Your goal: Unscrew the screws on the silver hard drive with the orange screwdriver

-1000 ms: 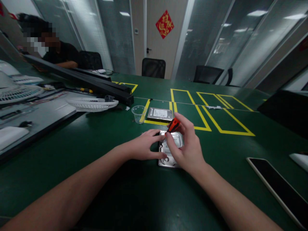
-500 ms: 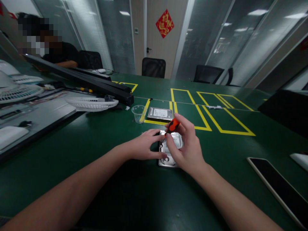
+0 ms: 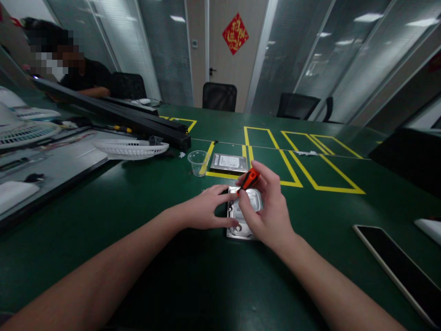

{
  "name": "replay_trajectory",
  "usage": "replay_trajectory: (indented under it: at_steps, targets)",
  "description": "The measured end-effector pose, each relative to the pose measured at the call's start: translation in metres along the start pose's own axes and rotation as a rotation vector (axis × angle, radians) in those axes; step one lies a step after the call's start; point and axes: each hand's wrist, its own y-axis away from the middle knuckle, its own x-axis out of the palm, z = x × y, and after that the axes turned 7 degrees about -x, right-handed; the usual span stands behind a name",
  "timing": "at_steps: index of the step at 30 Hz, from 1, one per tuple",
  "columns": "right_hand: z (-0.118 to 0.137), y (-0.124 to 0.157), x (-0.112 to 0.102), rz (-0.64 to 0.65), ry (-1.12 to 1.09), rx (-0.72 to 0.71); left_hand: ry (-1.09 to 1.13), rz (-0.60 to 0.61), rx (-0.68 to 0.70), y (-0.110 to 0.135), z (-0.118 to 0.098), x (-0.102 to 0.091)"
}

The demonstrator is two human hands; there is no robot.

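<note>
A silver hard drive [image 3: 247,209] lies on the green table in front of me. My right hand [image 3: 265,202] is closed round the orange and black handle of a screwdriver [image 3: 249,178], tilted over the drive's upper left part. Its tip is hard to make out near my left fingertip. My left hand [image 3: 210,207] rests at the drive's left side, thumb and index finger spread apart and touching its top face. Just beyond stands a second hard drive [image 3: 229,163], label up, beside a clear plastic cup [image 3: 199,163].
Yellow tape rectangles [image 3: 339,191] mark the green table [image 3: 165,276]. A phone-like dark slab [image 3: 396,266] lies right. To the left are a white fan grille [image 3: 131,148], long black bars [image 3: 138,117] and a grey panel [image 3: 74,161]. A person [image 3: 93,76] sits far left.
The screwdriver's handle has turned slightly in my right hand, its black patches showing differently. My left hand and the hard drive stay in place.
</note>
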Motion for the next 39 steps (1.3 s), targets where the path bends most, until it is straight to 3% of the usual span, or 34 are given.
replay_trajectory:
  at_steps: [7, 14, 21, 27, 33, 39]
  targets:
    - [0.002, -0.0037, -0.0025, -0.071, 0.175, -0.081, 0.008, 0.008, -0.023, 0.0002, -0.0013, -0.0003]
    - [0.0015, -0.0006, 0.0008, -0.029, 0.01, -0.011, 0.009, 0.013, -0.013, 0.0, -0.0015, -0.0013]
    - [0.0019, -0.0044, -0.0019, -0.065, 0.174, -0.087, 0.015, 0.006, -0.017, -0.0001, 0.0005, 0.0005]
    - [0.0017, -0.0007, 0.0, -0.037, 0.074, -0.062, 0.0, 0.006, -0.011, -0.0003, 0.0007, 0.0007]
    - [0.0022, -0.0049, -0.0028, -0.056, 0.156, -0.086, 0.012, 0.013, -0.034, 0.0002, -0.0015, -0.0005]
    - [0.0016, -0.001, -0.0005, -0.036, 0.079, -0.057, 0.029, -0.008, -0.008, -0.0001, -0.0019, -0.0006]
